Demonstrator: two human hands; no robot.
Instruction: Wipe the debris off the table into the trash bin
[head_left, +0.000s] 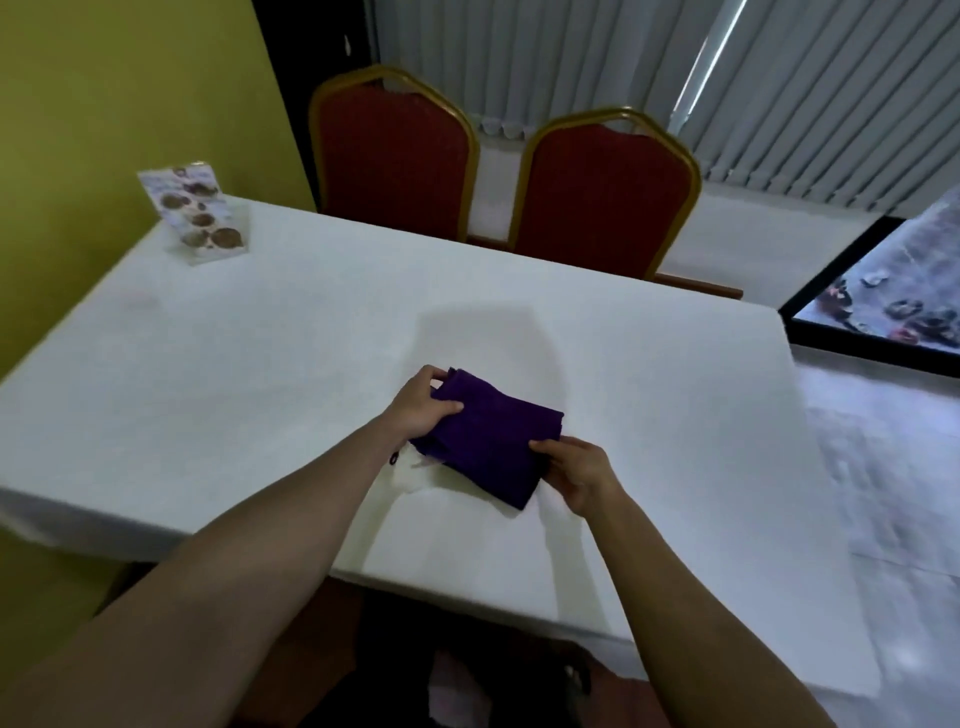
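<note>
A folded purple cloth (491, 441) lies on the white table (234, 364) just in front of me. My left hand (423, 402) grips its far left corner, thumb on top. My right hand (576, 470) pinches its near right edge. A small pale scrap (423, 457) shows at the cloth's left edge, by my left wrist. No trash bin is in view.
A clear stand with a picture menu (200, 213) sits at the table's far left corner by the yellow wall. Two red chairs with gold frames (395, 156) (605, 200) stand behind the far edge. A dark-framed floor picture (893, 306) lies at the right.
</note>
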